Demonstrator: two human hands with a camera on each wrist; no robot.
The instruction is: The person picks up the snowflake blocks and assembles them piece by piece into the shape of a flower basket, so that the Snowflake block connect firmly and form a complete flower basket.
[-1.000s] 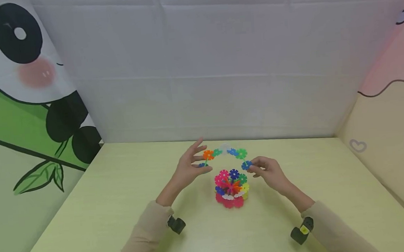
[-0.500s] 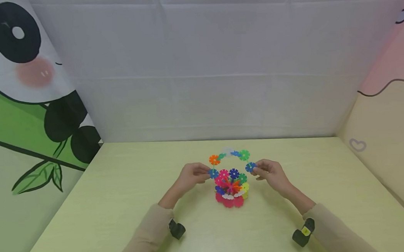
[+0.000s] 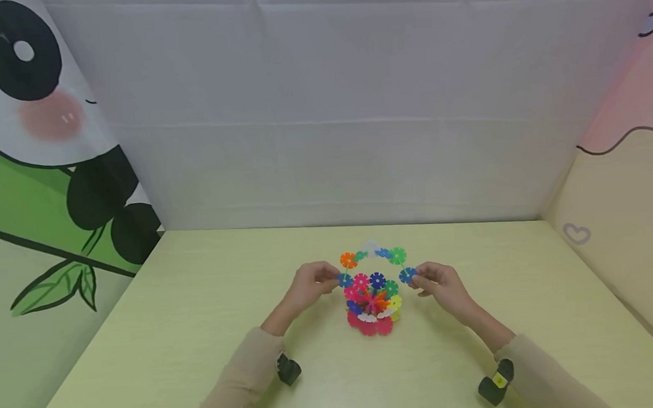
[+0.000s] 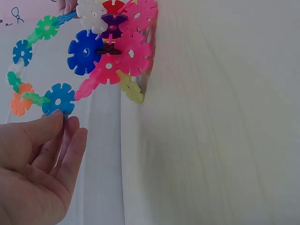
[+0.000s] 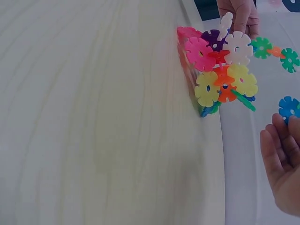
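A colourful basket-like build of notched plastic snowflake discs (image 3: 373,302) stands on the table. Above and behind it arches a chain of discs (image 3: 348,260) in orange, green, white and blue. My left hand (image 3: 308,287) pinches the blue disc (image 4: 58,97) at the chain's left end between thumb and fingers. That disc sits right beside a pink disc (image 4: 88,87) of the build; whether they are joined I cannot tell. At the other end, my right hand (image 3: 444,287) pinches another blue disc (image 5: 289,107), apart from the build's right side.
The pale wood-grain table (image 3: 197,299) reaches back to a white sheet wall (image 3: 352,165). Side panels with cartoon drawings flank it. A small dark camera (image 3: 288,370) is worn on the left wrist, another (image 3: 495,386) on the right.
My left hand's fingers were spread at the chain's left end; they now pinch the blue disc. The chain has come lower, nearer the build, and slightly rightward. My right hand kept its pinch, moving slightly down.
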